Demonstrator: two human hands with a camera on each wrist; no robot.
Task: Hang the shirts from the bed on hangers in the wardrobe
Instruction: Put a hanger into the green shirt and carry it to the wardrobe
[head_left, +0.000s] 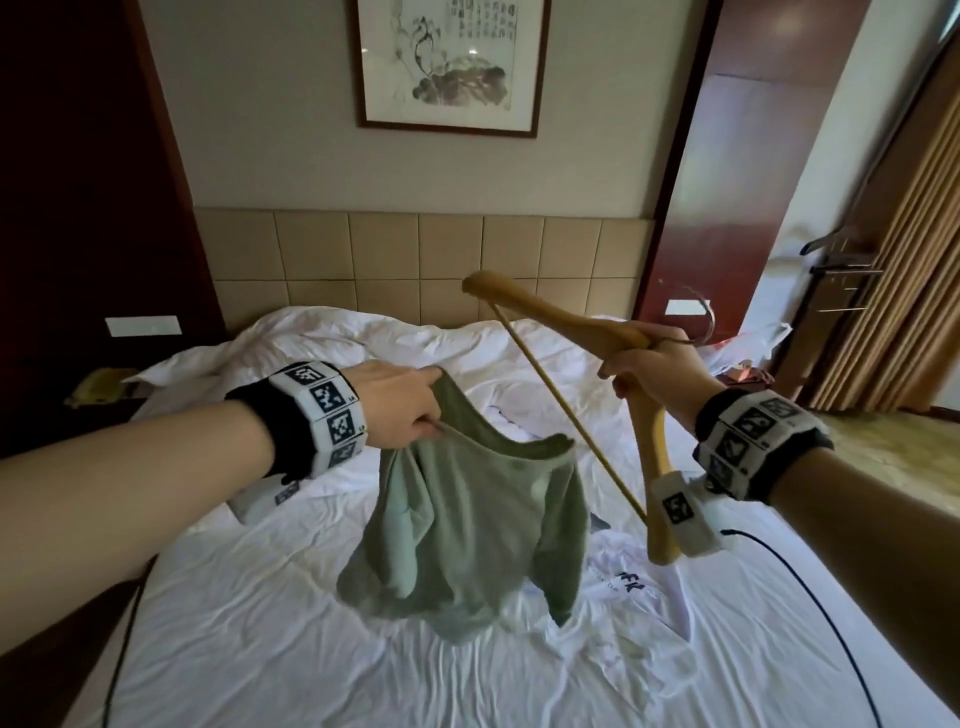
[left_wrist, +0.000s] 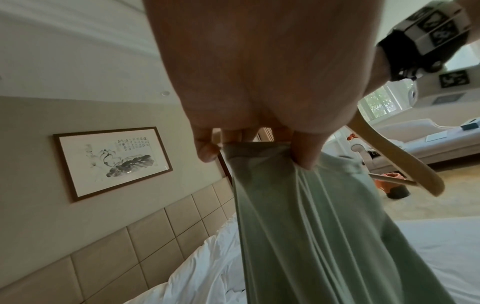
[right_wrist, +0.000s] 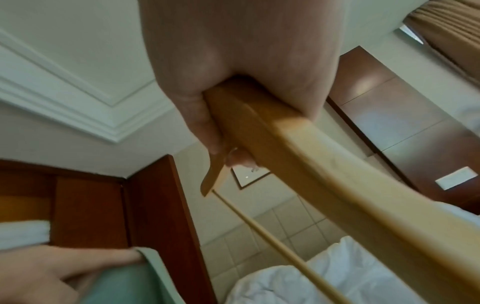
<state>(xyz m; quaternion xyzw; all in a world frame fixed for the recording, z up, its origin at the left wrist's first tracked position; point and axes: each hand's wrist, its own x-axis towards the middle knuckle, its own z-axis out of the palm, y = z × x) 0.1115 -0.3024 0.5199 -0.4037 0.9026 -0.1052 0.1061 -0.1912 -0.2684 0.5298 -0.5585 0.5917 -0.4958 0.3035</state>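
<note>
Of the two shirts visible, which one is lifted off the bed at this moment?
The sage-green long-sleeved shirt: the left hand pinches its neckline and it hangs. The white printed shirt lies flat on the white bed.

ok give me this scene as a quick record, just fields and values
left hand: grips the green shirt at its neckline, shirt hanging above the bed
right hand: grips the hanger near its hook
hanger in shirt: not yet
on bed: white shirt with dark print
wardrobe: not identifiable
</note>
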